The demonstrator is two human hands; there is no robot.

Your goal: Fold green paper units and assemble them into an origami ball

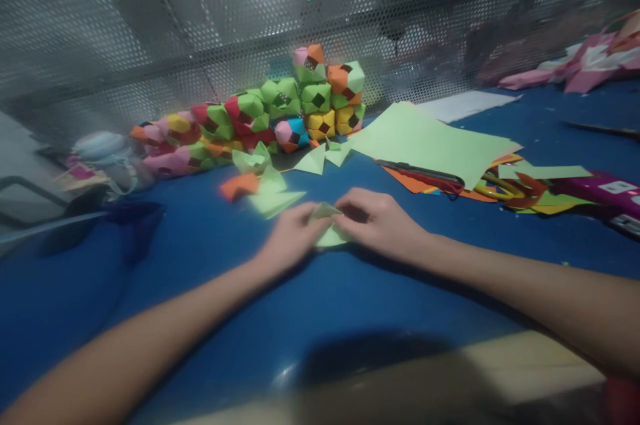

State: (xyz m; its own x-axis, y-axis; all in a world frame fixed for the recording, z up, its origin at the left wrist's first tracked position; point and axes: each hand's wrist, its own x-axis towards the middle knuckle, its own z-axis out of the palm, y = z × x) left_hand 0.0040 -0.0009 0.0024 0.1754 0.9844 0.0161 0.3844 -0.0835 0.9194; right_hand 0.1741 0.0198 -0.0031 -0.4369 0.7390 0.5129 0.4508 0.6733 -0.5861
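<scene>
A small folded piece of light green paper (333,236) is held between both hands, just above or on the blue table. My left hand (295,233) pinches its left side, thumb toward the middle. From the right, my right hand (377,215) grips the paper with thumb and fingers closed at its edge. The exact fold is partly covered by the fingers. Right behind the left hand lie more folded green paper pieces (275,197) and an orange folded piece (239,187), somewhat blurred.
Colourful folded-paper cubes (281,98) are stacked along a perforated metal panel (240,5). Green paper sheets (430,141) lie at the right with red-handled scissors (425,173) by their edge. A purple box (600,195) stands far right; a bottle-like item (107,155) is at left.
</scene>
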